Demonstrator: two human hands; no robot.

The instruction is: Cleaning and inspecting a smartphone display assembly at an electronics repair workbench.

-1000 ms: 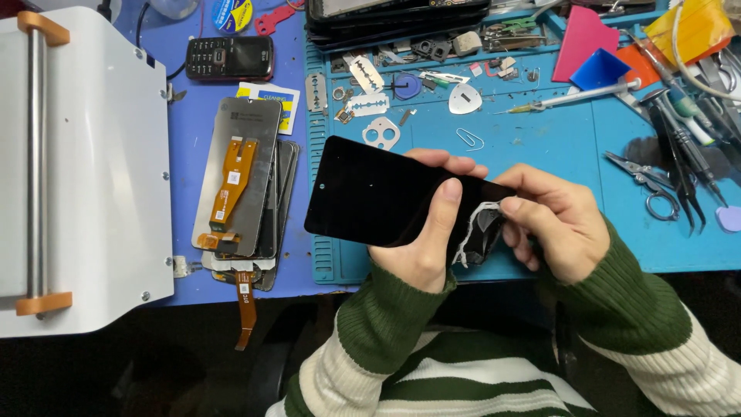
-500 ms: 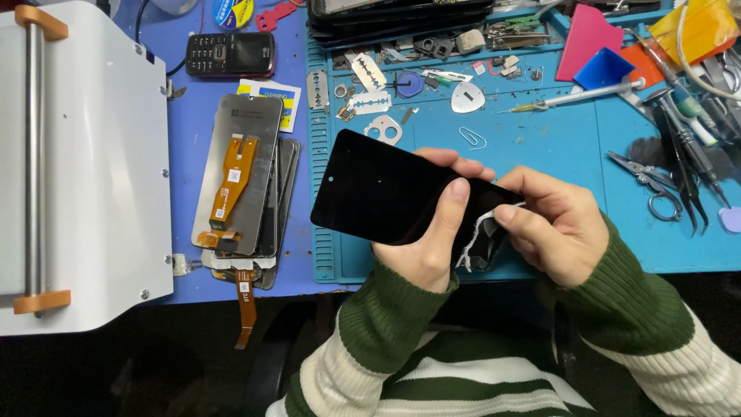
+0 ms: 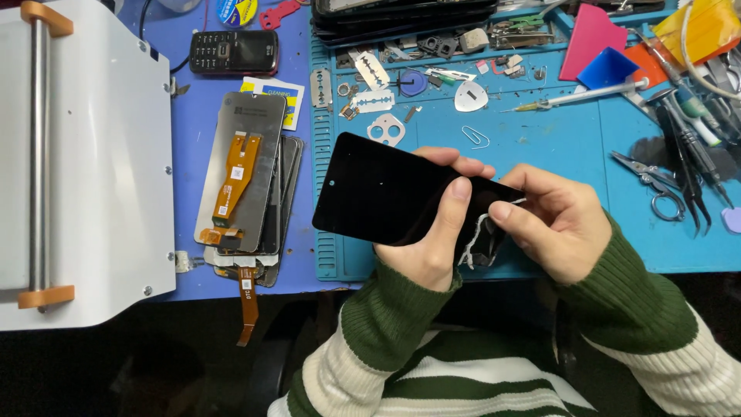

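Left hand: the left hand [image 3: 427,245] is curled shut around the black phone screen [image 3: 386,189], thumb pressed across its glass face, fingertips showing over the far edge.
Phone screen: it tilts up and away to the left of that hand, held clear above the blue mat [image 3: 540,147], its near right end buried between the two hands.
Right hand: the right hand [image 3: 552,224] sits just to the right, touching the screen's end, fingers bent in close, thumb and forefinger pinched on a thin white strip [image 3: 475,235].
White strip: it dangles in the gap between the hands, beside the left thumb; what it is attached to, I cannot tell.
Beyond the hands: a paper clip [image 3: 476,137] and a grey pick [image 3: 470,96] lie on the mat just past the fingertips.
Right of the right hand: scissors [image 3: 656,185] rest near on the mat.
Left of the left hand: a stack of display panels [image 3: 245,181] with an orange flex cable lies on the counter [image 3: 193,100].
Far left: a white machine [image 3: 85,162], well apart from both hands.
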